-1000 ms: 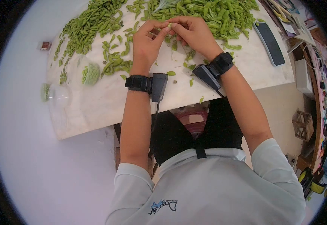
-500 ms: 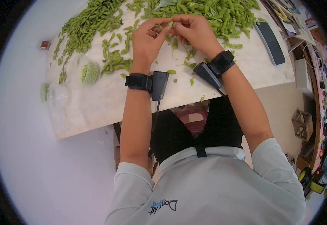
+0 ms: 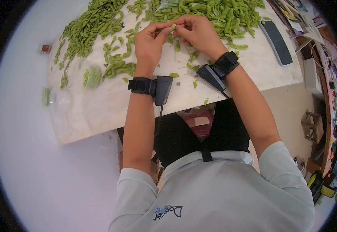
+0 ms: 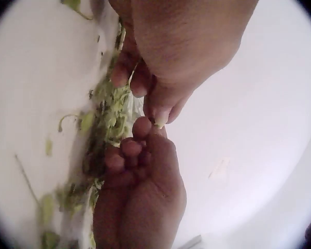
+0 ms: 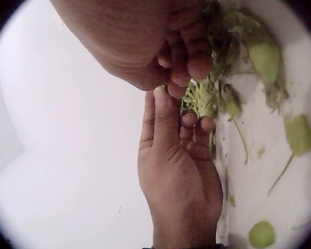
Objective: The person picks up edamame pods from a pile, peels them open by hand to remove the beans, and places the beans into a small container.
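Over the table's far side my hands meet fingertip to fingertip. My left hand (image 3: pixel 148 44) and my right hand (image 3: pixel 202 34) pinch a small green soybean pod (image 3: pixel 174 26) between thumbs and fingers. Only a pale green bit of the pod (image 4: pixel 159 124) shows between the thumb tips in the left wrist view; fingers hide the rest. Behind the right hand spreads a large heap of green soybean pods (image 3: pixel 230 19). A second heap of pods (image 3: pixel 93 27) lies at the far left, and a smaller group of pods (image 3: pixel 118 67) is beside the left wrist.
A clear cup of shelled green beans (image 3: pixel 92 76) stands at the left, with another clear container (image 3: pixel 62 96) near the table's left edge. A phone (image 3: pixel 276 42) lies at the right. Loose pod pieces (image 3: pixel 174 75) dot the white tabletop (image 3: pixel 98 112) between the wrists.
Both hands stay together at nearly the same place, with small shifts of the fingers around the pod. The head view has tilted slightly.
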